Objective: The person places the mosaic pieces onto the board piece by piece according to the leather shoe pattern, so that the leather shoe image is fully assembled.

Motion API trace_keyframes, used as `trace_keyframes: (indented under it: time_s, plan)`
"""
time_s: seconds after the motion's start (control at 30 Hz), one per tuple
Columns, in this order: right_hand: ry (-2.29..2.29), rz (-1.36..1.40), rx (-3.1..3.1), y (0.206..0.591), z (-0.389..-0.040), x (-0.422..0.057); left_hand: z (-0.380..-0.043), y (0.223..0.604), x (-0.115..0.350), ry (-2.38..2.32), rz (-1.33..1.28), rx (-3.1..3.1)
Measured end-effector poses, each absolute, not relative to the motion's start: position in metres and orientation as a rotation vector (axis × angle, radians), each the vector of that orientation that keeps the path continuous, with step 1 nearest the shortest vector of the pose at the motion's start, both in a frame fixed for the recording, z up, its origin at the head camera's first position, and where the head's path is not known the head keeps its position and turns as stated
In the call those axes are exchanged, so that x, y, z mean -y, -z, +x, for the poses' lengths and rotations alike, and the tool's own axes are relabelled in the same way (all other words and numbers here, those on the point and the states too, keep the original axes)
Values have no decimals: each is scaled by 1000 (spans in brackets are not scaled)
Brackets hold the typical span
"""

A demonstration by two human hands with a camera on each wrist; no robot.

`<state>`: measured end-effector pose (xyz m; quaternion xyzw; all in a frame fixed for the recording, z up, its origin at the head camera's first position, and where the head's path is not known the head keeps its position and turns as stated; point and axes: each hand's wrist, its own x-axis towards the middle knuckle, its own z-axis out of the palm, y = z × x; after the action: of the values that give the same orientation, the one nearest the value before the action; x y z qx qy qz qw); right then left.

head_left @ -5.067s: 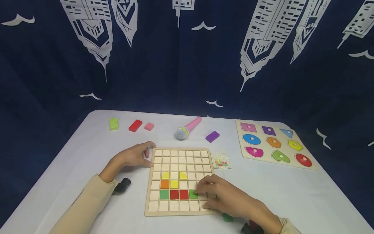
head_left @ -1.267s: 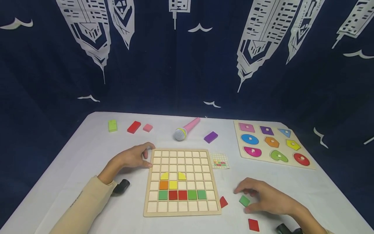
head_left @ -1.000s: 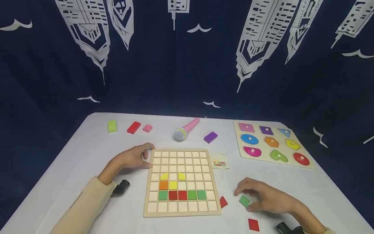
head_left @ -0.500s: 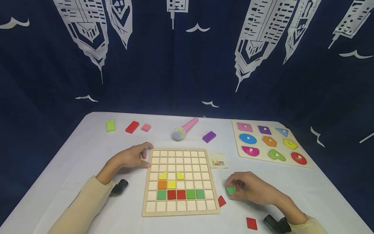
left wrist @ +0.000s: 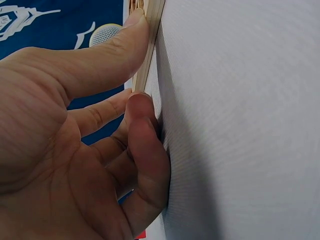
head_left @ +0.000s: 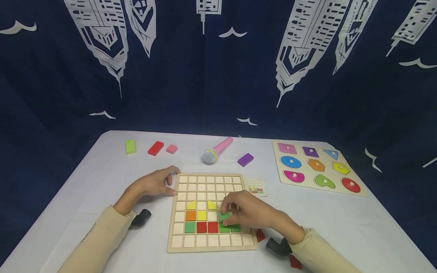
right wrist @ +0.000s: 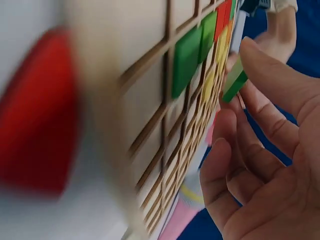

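A wooden grid board (head_left: 202, 241) lies on the table with yellow, orange, red and green tiles in its lower rows. My left hand (head_left: 155, 183) grips its upper left corner, the thumb (left wrist: 117, 52) against the left edge and the index finger at the top. Over the board's right half, my right hand (head_left: 250, 210) pinches a green square tile (right wrist: 235, 82) between thumb and fingers. That tile is tilted and apart from the surface, above the row that holds two green tiles (right wrist: 186, 62). In the head view the hand partly covers these tiles.
A small pattern card (head_left: 257, 187) touches the board's right side. Two red tiles (head_left: 260, 235) lie near the right forearm. Behind are a pink toy microphone (head_left: 216, 150), a purple block (head_left: 246, 159), red, pink and lime blocks, and a shape puzzle (head_left: 283, 178) at the right.
My right hand placed a green tile in the row, picked another green tile off the table at the right, and carried it left over the board. My left hand stayed at the corner.
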<state>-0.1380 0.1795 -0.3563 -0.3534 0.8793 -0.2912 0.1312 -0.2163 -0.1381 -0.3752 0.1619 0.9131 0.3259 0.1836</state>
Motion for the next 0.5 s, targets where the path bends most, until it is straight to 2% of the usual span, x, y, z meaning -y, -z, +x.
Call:
trace_keyframes:
  time_s: [0.2, 0.5]
  plan:
    - [770, -1075, -2535, 358, -143, -152, -217, 377, 139, -914, 459, -2582]
    - [712, -1126, -2540, 365, -150, -142, -219, 378, 140, -913, 462, -2577]
